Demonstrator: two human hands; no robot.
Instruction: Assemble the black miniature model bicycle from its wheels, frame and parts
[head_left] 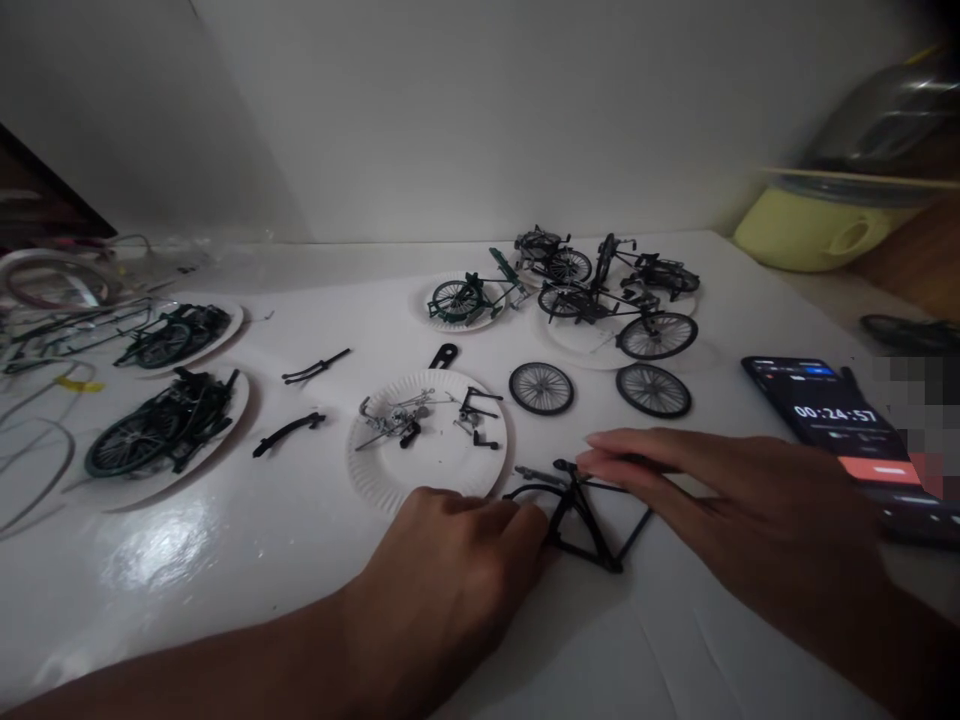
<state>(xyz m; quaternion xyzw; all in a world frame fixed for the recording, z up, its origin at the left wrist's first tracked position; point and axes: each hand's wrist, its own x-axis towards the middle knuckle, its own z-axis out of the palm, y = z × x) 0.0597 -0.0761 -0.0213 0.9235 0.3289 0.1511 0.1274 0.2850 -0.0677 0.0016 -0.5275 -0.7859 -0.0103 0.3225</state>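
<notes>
A black miniature bicycle frame (592, 528) is held low over the white table between both hands. My left hand (461, 570) is closed around its left end, where a curved fender-like piece shows, and its fingertips are hidden. My right hand (720, 510) pinches the frame near its top with thumb and fingers close together. Whatever small part may lie between those fingertips cannot be made out. Just beyond the hands is a paper plate (367, 470) with small silver and black parts. Two loose spoked wheels, a left one (541, 388) and a right one (653, 390), lie beyond my right hand.
Black curved pieces (289, 434) lie left of the plate, and a black flat part (445, 356) behind it. Plates with model bicycles (157, 440) stand at left and at the back (457, 300). At right are a phone showing a timer (832, 415) and a yellow pot (817, 220).
</notes>
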